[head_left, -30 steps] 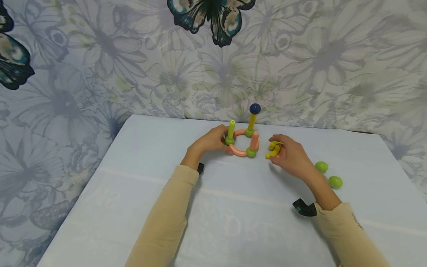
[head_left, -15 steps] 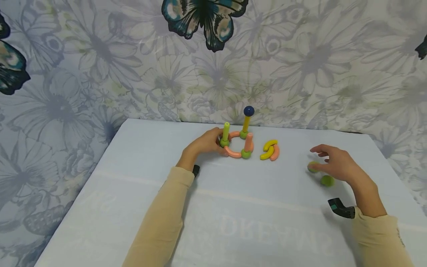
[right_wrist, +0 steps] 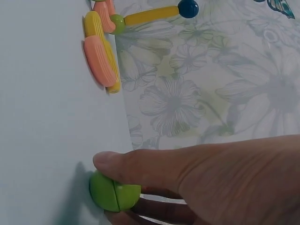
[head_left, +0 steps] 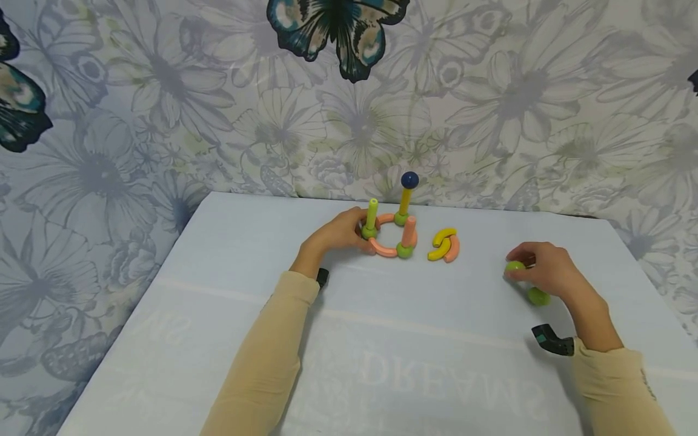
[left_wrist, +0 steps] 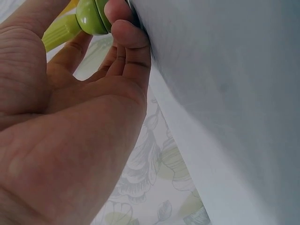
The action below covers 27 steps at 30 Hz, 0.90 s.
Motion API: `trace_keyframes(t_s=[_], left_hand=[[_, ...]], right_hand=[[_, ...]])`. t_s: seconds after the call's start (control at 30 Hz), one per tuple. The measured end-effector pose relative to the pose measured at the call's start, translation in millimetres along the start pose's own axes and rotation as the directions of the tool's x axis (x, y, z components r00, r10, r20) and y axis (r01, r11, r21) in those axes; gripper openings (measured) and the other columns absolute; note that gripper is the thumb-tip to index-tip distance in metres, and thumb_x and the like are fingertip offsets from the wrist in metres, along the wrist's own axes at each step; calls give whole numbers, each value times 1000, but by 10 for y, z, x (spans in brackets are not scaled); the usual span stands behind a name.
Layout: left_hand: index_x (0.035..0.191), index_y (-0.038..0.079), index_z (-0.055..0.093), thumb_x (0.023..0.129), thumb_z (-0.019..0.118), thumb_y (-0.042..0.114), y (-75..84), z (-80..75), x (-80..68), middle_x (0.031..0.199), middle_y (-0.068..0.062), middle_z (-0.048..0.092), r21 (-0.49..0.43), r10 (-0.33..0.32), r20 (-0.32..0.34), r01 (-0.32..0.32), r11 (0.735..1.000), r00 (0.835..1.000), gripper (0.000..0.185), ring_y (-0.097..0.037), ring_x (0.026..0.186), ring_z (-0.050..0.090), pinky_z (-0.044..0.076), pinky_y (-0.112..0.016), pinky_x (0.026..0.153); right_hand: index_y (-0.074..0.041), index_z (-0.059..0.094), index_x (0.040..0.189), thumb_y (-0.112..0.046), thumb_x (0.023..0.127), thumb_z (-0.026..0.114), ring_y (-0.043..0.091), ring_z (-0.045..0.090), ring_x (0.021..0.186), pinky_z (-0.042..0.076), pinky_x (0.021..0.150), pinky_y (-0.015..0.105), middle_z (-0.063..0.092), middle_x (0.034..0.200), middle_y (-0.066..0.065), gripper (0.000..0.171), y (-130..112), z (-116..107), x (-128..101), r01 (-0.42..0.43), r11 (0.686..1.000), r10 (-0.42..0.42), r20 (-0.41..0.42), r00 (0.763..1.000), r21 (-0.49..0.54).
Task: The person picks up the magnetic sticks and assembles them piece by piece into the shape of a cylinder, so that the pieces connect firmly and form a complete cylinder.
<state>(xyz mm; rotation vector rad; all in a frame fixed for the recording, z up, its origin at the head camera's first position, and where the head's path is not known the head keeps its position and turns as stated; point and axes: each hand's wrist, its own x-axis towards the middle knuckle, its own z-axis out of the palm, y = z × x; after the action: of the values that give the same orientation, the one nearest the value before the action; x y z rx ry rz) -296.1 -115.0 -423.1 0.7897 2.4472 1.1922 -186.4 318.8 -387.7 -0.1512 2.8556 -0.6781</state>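
Note:
A toy ring of curved pink pieces (head_left: 383,251) and green balls stands toward the back of the table. From it rise a lime stick (head_left: 372,212), a pink stick (head_left: 409,231) and a yellow stick (head_left: 406,201) topped by a dark blue ball (head_left: 409,180). My left hand (head_left: 342,231) grips the ring's left green ball (left_wrist: 91,18), fingers curled low at the tabletop. Off to the right, my right hand (head_left: 549,269) pinches a loose green ball (right_wrist: 115,191) between thumb and fingers. A seam runs around that ball. Another green ball (head_left: 538,297) lies just below the hand.
Between the ring and my right hand lie two yellow curved pieces (head_left: 438,249) and a pink curved piece (head_left: 452,249), grouped together. The white-covered table (head_left: 414,327) meets a flower-patterned wall (head_left: 218,121) at its back edge.
My right hand has let go of the yellow curved piece beside the others, moved right to the green balls and closed on one. My left hand has stayed at the ring.

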Motion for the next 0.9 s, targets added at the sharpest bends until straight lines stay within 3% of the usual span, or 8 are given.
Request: trace_keyframes(t_s=[0.23,0.33,0.43,0.53,0.67,0.83,0.9], left_hand=[[117,6,70,76,96,13,13,-20,-9,104,-7,68,-9,13,-5,-13,1000,1000,49,-26,93,57,47,-36,84],[117,4,70,77,96,12,12,-13,-6,104,-8,69,-12,27,-3,-27,1000,1000,49,-27,95,57,47,-36,85],[118,3,70,77,96,12,4,5,6,106,-8,70,-12,39,2,-39,999,999,49,-26,98,58,47,-36,88],[119,6,71,76,97,15,-15,22,15,107,-6,71,-3,26,-3,-26,1000,1000,51,-24,98,58,47,-36,89],[117,7,71,75,97,17,-26,21,14,105,-5,69,1,12,-10,-12,1000,1000,50,-23,96,58,48,-36,88],[118,6,71,75,97,16,-10,11,14,104,-6,69,3,13,-4,-13,1000,1000,51,-23,95,58,48,-35,86],[118,6,71,76,97,16,4,8,10,105,-7,68,4,10,-4,-10,1000,1000,51,-24,94,58,48,-35,85]], right_hand=[[2,72,114,-34,92,81,44,64,109,51,86,55,74,112,24,43,-124,-31,-15,-29,1000,28,-52,998,-5],[0,72,118,-41,93,80,43,64,112,51,86,54,75,114,23,49,-238,-32,-47,-12,1000,15,-108,994,25],[-4,74,118,-48,92,80,41,67,114,53,85,46,77,115,20,51,-399,-25,-88,27,997,-14,-186,982,66],[-7,74,117,-47,92,81,39,72,112,57,82,28,77,115,17,49,-607,-7,-102,89,988,-53,-267,962,125],[-6,74,119,-38,92,84,31,77,106,53,74,8,76,118,16,43,-904,26,-59,187,961,-101,-372,923,203],[-5,75,119,-27,91,85,26,77,107,51,78,4,76,119,14,37,-1229,59,52,281,920,-117,-495,861,271],[-5,75,119,-26,91,85,28,75,111,52,82,6,75,119,12,37,-1342,62,96,307,901,-111,-520,847,307]])
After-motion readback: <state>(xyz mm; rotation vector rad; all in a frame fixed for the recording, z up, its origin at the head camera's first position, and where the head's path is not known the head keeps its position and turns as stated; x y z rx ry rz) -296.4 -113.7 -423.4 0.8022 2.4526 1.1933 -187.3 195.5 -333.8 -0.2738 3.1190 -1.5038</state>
